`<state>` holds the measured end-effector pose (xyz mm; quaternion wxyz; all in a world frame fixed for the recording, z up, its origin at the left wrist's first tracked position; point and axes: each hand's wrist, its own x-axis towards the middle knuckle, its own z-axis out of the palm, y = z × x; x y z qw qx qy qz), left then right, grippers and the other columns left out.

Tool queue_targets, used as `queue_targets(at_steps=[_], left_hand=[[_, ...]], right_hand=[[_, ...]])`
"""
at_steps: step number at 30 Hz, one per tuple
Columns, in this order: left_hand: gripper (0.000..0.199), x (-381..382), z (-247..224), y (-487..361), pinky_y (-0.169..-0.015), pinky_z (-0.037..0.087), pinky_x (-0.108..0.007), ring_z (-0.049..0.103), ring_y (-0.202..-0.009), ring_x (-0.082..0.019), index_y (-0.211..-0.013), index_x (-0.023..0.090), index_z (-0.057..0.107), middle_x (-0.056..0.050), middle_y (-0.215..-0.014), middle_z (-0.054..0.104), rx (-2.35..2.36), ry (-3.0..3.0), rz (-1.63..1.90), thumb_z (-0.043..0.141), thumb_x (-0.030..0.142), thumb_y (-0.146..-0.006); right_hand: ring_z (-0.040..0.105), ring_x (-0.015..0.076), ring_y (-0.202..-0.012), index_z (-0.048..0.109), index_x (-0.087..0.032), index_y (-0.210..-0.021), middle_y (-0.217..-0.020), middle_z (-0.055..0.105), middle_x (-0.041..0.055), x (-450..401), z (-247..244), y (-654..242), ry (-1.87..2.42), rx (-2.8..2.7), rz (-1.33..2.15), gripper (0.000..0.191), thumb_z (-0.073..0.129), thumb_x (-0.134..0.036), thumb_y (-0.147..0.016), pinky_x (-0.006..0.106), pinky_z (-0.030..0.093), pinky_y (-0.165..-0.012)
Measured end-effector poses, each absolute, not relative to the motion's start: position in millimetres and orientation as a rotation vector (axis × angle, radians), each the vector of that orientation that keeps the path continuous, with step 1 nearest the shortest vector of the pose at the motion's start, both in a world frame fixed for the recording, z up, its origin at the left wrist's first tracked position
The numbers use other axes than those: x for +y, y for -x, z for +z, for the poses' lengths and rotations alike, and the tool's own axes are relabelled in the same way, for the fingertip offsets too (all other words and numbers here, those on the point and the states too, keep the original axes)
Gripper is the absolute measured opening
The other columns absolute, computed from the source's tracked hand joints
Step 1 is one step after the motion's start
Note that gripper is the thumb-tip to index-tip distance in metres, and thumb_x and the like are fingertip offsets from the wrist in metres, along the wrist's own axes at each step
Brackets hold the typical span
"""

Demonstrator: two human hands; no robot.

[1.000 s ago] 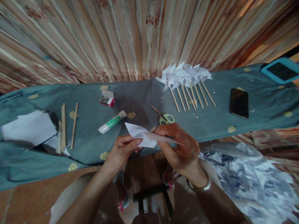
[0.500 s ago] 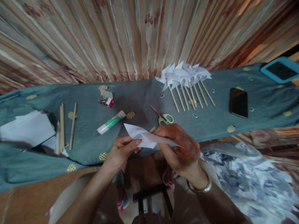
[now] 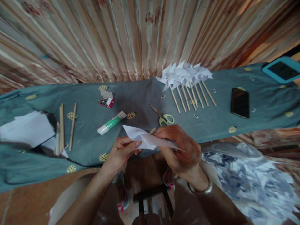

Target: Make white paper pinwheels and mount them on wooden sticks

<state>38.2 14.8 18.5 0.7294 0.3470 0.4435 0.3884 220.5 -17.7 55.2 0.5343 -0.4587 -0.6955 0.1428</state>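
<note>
Between my hands, at the table's near edge, is a white paper pinwheel (image 3: 138,134) with its blades folded in. My left hand (image 3: 123,153) pinches its left side between thumb and fingers. On the right side, my right hand (image 3: 179,151) is closed on the paper, its fingers curled behind a blade. The tip of a wooden stick (image 3: 152,131) shows behind the paper; which hand has it I cannot tell. Just beyond my right hand lie scissors (image 3: 167,119) with pale green handles. A glue stick (image 3: 112,122) lies beyond my left hand.
Finished pinwheels (image 3: 185,75) on sticks lie in a row at the back. A small open box of metal pins (image 3: 106,99), loose sticks (image 3: 73,126) and paper sheets (image 3: 27,129) are left. A phone (image 3: 240,103) and blue-framed tablet (image 3: 282,69) lie right. A bag of paper pieces (image 3: 253,181) stands below.
The paper pinwheel has tilted and shifted very slightly down and left in my hands. Both hands keep their grip, and the things on the table stay put.
</note>
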Motion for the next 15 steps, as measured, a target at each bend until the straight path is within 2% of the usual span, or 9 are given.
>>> queue_targets(at_steps=[10,15], left_hand=[[0.034,14.2,17.0,-37.7,-0.048,0.039,-0.018,0.048,-0.049,-0.007,-0.059,0.016,0.077,-0.002,-0.052,0.061,0.964,-0.755,0.855,0.093,0.045,-0.053],[0.026,15.2,17.5,-39.9,-0.046,0.037,-0.018,0.049,-0.048,-0.006,-0.064,0.018,0.080,-0.002,-0.056,0.061,0.937,-0.738,0.855,0.093,0.039,-0.055]], right_hand=[[0.070,0.0150,-0.088,0.064,-0.019,-0.099,-0.091,0.075,0.0036,-19.8,55.9,-220.2,1.133,-1.611,0.421,0.015,0.060,-0.009,-0.088,0.031,0.056,-0.081],[0.069,0.0123,-0.079,0.069,-0.021,-0.094,-0.088,0.075,0.0006,-15.6,50.2,-218.3,1.239,-1.383,0.652,0.008,0.069,-0.018,-0.086,0.024,0.055,-0.071]])
